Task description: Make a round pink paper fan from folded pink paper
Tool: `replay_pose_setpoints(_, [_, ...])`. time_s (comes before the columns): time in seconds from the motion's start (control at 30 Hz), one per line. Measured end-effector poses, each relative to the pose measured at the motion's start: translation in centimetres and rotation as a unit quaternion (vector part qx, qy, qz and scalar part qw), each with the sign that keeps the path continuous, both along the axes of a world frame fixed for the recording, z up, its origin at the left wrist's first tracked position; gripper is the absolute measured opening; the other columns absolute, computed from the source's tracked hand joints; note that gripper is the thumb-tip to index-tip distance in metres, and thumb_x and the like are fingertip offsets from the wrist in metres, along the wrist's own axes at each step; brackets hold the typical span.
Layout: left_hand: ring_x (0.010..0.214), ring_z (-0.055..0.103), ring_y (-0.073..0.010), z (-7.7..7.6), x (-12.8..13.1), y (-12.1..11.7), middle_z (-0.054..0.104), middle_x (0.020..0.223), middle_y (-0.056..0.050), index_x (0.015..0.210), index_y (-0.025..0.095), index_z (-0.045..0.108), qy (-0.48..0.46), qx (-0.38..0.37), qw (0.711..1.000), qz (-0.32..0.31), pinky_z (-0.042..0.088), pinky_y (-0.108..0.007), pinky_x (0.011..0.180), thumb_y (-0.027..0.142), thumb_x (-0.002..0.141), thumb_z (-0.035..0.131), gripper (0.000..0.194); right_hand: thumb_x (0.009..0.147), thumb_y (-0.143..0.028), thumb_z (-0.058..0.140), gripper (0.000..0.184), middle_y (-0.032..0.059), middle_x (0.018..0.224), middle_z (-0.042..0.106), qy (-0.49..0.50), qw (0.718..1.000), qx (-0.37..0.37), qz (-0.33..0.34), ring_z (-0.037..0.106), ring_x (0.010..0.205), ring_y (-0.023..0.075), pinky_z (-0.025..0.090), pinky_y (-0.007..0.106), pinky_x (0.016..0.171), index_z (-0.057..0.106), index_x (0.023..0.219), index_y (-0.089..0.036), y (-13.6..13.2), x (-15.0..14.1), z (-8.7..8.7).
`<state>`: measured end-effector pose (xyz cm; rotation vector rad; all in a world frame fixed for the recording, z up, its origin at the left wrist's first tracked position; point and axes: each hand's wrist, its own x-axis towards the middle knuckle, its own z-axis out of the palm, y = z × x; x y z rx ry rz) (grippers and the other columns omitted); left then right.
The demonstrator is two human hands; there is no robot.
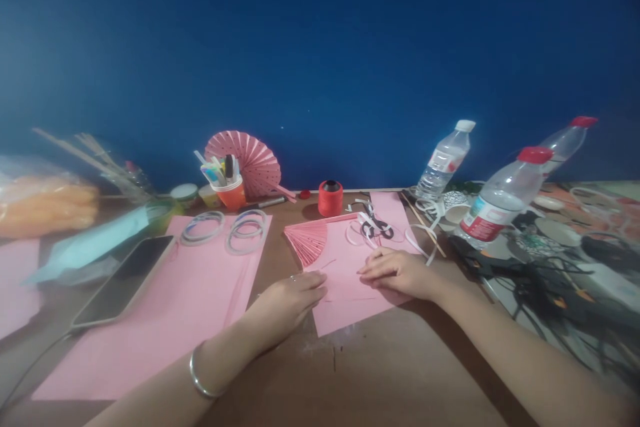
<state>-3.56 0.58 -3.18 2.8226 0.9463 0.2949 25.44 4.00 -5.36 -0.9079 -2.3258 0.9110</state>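
A sheet of pink paper [345, 310] lies on the table in front of me, with a crease or layer edge across its lower part. My left hand [293, 300] rests at its left edge, fingers stretched out and touching it. On the right side, my right hand [397, 273] lies flat on the same paper with its fingers extended. A small pleated pink fan piece [307, 242] sits at the paper's upper left corner. Just beyond my right fingertips are black-handled scissors [377, 229], partly covered by white strips. Neither hand holds anything that I can see.
Behind the paper stand a red thread spool [331, 201], a pen cup [231, 195] and a round pink fan [245, 159]. At left lie a phone [125, 280], tape rolls [247, 232] and larger pink sheets [195, 307]. Plastic bottles [493, 210] and cables [540, 287] crowd the right.
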Motion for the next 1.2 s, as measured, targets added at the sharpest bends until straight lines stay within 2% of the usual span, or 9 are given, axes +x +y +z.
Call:
replay_pose_setpoints(0.27, [0.11, 0.05, -0.0157, 0.0, 0.0, 0.1, 0.053, 0.122, -0.002, 0.109, 0.023, 0.055, 0.011, -0.002, 1.0, 0.002, 0.042, -0.028, 0.093, 0.016, 0.087, 0.037, 0.029, 0.078, -0.03, 0.061, 0.02, -0.0002, 0.098, 0.067, -0.002, 1.0, -0.012, -0.003, 0.053, 0.096, 0.0164, 0.045, 0.034, 0.085, 0.066, 0.097, -0.031, 0.0, 0.0, -0.1])
replay_pose_setpoints(0.4, [0.109, 0.051, -0.016, 0.3, 0.1, 0.0, 0.054, 0.121, -0.003, 0.108, 0.022, 0.056, 0.014, 0.0, 1.0, 0.002, 0.043, -0.028, 0.091, 0.016, 0.087, 0.037, 0.029, 0.078, -0.03, 0.06, 0.022, 0.0004, 0.101, 0.066, -0.021, 0.999, -0.028, 0.006, 0.052, 0.099, 0.017, 0.044, 0.036, 0.087, 0.065, 0.1, -0.03, -0.1, 0.1, 0.5])
replay_pose_setpoints(0.47, [0.109, 0.051, -0.0161, 0.4, 0.2, 0.0, 0.054, 0.121, -0.003, 0.107, 0.022, 0.056, 0.014, 0.0, 1.0, 0.002, 0.044, -0.028, 0.091, 0.016, 0.087, 0.037, 0.028, 0.08, -0.028, 0.058, 0.024, 0.0001, 0.105, 0.065, -0.047, 0.998, -0.028, 0.019, 0.051, 0.102, 0.0174, 0.039, 0.04, 0.092, 0.064, 0.102, -0.031, -0.1, 0.4, 1.1])
replay_pose_setpoints(0.6, [0.109, 0.051, -0.0159, 0.6, 0.1, -0.1, 0.054, 0.121, -0.003, 0.108, 0.022, 0.056, 0.008, -0.006, 1.0, 0.0, 0.043, -0.028, 0.092, 0.015, 0.087, 0.038, 0.028, 0.082, -0.021, 0.054, 0.034, -0.0038, 0.121, 0.055, -0.12, 0.991, -0.017, 0.06, 0.044, 0.113, 0.0186, 0.021, 0.047, 0.103, 0.056, 0.112, -0.036, 0.0, 1.2, 2.2])
replay_pose_setpoints(0.67, [0.11, 0.05, -0.0159, 0.6, 0.2, -0.1, 0.054, 0.121, -0.002, 0.108, 0.021, 0.056, 0.009, -0.011, 1.0, -0.002, 0.043, -0.029, 0.093, 0.015, 0.087, 0.038, 0.029, 0.081, -0.018, 0.053, 0.04, -0.0061, 0.126, 0.051, -0.146, 0.987, -0.02, 0.068, 0.039, 0.117, 0.0188, 0.018, 0.047, 0.104, 0.052, 0.116, -0.038, 0.1, 1.6, 2.4])
replay_pose_setpoints(0.97, [0.114, 0.048, -0.0149, 0.7, -1.2, 0.6, 0.053, 0.124, 0.001, 0.109, 0.024, 0.058, 0.023, -0.05, 0.998, 0.005, 0.039, -0.03, 0.097, 0.014, 0.085, 0.04, 0.033, 0.079, -0.016, 0.053, 0.047, -0.0049, 0.133, 0.043, -0.174, 0.98, -0.044, 0.083, 0.032, 0.123, 0.0208, 0.016, 0.049, 0.105, 0.049, 0.12, -0.037, 0.4, 2.0, 2.0])
replay_pose_setpoints(1.2, [0.113, 0.049, -0.0126, 2.1, -3.2, 1.9, 0.06, 0.114, 0.005, 0.098, 0.026, 0.064, 0.005, -0.089, 0.996, -0.031, 0.039, -0.027, 0.094, 0.015, 0.084, 0.041, 0.029, 0.076, -0.011, 0.049, 0.052, -0.0054, 0.134, 0.042, -0.171, 0.98, -0.057, 0.088, 0.03, 0.124, 0.0224, 0.015, 0.051, 0.105, 0.047, 0.122, -0.037, 0.4, 2.2, 1.6])
